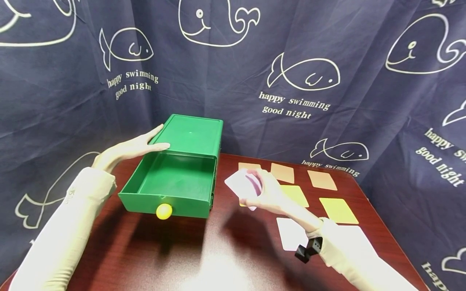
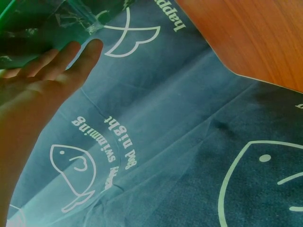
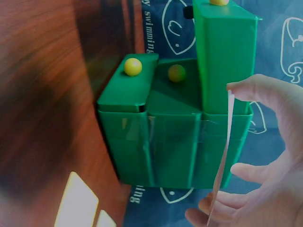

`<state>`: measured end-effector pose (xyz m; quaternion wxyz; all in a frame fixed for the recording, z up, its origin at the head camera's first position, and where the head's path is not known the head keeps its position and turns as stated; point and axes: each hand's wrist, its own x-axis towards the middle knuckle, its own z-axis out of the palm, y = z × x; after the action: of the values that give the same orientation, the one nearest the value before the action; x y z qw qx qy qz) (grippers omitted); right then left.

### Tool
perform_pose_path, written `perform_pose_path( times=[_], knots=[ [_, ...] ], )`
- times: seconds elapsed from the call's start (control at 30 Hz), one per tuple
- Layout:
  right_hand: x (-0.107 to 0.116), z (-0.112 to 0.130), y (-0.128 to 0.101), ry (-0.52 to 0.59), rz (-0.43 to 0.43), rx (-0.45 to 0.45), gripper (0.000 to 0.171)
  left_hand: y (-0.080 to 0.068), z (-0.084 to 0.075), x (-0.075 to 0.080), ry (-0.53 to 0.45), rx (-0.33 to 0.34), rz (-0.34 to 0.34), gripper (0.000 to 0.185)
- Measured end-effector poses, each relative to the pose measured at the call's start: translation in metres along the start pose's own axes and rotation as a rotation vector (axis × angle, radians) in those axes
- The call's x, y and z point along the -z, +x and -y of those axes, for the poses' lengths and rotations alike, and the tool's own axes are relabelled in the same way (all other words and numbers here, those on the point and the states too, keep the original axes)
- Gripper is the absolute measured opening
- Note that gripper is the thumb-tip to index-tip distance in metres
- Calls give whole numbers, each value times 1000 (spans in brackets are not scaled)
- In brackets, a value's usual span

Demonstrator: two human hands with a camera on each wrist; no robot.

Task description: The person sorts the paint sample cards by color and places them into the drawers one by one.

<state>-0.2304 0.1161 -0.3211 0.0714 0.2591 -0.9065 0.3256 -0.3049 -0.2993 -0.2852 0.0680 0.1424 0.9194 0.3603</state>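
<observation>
Right hand [image 1: 271, 192]: thumb and fingertips pinch a pale lilac card [image 1: 238, 184] at opposite edges. The card is held tilted above the table, just right of the open drawer; in the right wrist view it appears nearly edge-on and slightly bowed. Whether it is one card or several cannot be determined.

Left hand [image 1: 136, 147]: fingers extended, thumb set apart, resting against the left side and top of a green drawer unit [image 1: 193, 133].

The unit's top drawer [image 1: 189, 205] is pulled well out, with a yellow knob [image 1: 164, 211] on its front. The right wrist view shows three drawers; the lowest front stands slightly proud of the middle one.

Right of the unit, cards lie flat: peach cards [image 1: 322, 180] in the back row, yellow cards [image 1: 339, 210] nearer, white cards [image 1: 290, 234] nearest, some partly covered by the right hand and sleeve [image 1: 354, 250].

A black device [image 1: 308, 249] sits at the right wrist. All stands on a reddish-brown table [image 1: 251, 262], backed by a dark blue curtain [image 1: 233, 81] printed with fish and whales.
</observation>
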Motion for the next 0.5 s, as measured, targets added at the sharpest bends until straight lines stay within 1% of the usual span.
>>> perform_pose_path(
  times=[0.13, 0.2, 0.5],
  knots=[
    [8, 7, 7, -17, -18, 55, 72, 0, 0, -1, -1, -3, -1, 90],
    [12, 12, 10, -27, -19, 67, 72, 0, 0, -1, 0, -5, -1, 90],
    [24, 38, 23, -19, 19, 59, 72, 2, 0, 0, 15, 2, -8, 90]
  ],
)
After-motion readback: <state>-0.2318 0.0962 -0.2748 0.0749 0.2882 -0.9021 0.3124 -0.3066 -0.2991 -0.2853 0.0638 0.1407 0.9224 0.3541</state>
